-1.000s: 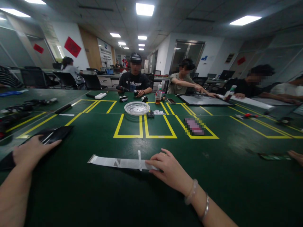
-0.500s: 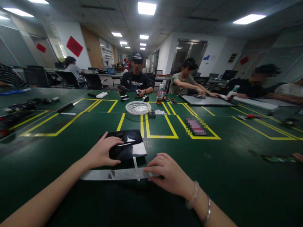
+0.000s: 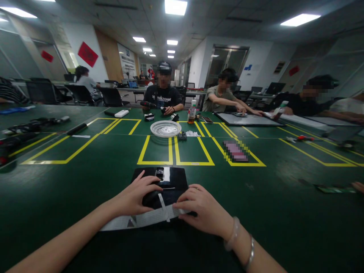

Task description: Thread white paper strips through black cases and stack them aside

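A glossy black flat device, its exact kind unclear, lies on the green table in front of me. My left hand rests over its left part with the fingers spread, covering some of the surface. Along the device's near side runs a long printed paper strip, and a short narrow white strip crosses it. My right hand pinches the paper's right end between thumb and fingers, close to the device's right near corner. The hands partly hide where paper and device meet.
Beyond the device stand a white round basket and a drink bottle. A phone-like pink object lies right of centre. Yellow tape marks rectangles on the table. Several people sit across from me, one by a large panel.
The black device has shifted right and nearer, and turned. My left hand has moved right with it. The paper strip's left part has swung nearer; my right hand stays at its right end.
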### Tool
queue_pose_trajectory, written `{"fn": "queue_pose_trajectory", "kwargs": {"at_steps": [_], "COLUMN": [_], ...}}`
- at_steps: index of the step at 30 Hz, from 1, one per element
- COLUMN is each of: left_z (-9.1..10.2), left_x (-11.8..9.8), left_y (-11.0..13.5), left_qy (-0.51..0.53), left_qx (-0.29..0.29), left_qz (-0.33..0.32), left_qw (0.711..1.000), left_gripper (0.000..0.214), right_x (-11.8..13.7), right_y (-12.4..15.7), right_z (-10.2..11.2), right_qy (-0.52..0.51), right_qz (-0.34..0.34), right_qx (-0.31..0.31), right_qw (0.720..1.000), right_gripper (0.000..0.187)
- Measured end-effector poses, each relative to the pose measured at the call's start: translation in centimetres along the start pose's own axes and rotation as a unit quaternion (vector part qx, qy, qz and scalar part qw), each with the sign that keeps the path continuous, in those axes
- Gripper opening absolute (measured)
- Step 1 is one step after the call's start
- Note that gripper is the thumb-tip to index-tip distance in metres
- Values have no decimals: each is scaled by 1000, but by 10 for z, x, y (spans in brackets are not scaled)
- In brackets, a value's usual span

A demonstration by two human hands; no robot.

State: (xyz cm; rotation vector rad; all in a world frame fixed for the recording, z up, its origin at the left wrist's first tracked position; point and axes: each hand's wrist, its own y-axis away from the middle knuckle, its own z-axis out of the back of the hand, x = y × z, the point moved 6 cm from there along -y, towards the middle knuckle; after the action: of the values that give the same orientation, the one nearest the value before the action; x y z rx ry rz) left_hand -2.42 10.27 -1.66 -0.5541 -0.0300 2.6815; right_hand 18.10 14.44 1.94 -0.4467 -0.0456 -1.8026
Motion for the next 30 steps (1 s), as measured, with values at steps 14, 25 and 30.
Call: {"fn": "queue_pose_trajectory", "kwargs": {"at_steps": [14, 25, 30], "left_z": [20, 19, 18], "left_x": [7, 1, -3], "left_y": [10, 11, 11], "left_qy": [-4, -60, -98], "left_qx": [64, 61, 63], "left_qz": [90, 62, 30], "left_qw": [994, 994, 993], "left_gripper": [34, 38, 39], "right_x": [-18, -16, -13], "right_y": [-1, -1, 0], "right_z": [-6, -15, -14], "right_qy": [100, 147, 150], "right_qz": [-73, -63, -67], "right_qx": [-12, -1, 1], "right_qw": [992, 987, 986], "right_gripper": [30, 42, 39]}}
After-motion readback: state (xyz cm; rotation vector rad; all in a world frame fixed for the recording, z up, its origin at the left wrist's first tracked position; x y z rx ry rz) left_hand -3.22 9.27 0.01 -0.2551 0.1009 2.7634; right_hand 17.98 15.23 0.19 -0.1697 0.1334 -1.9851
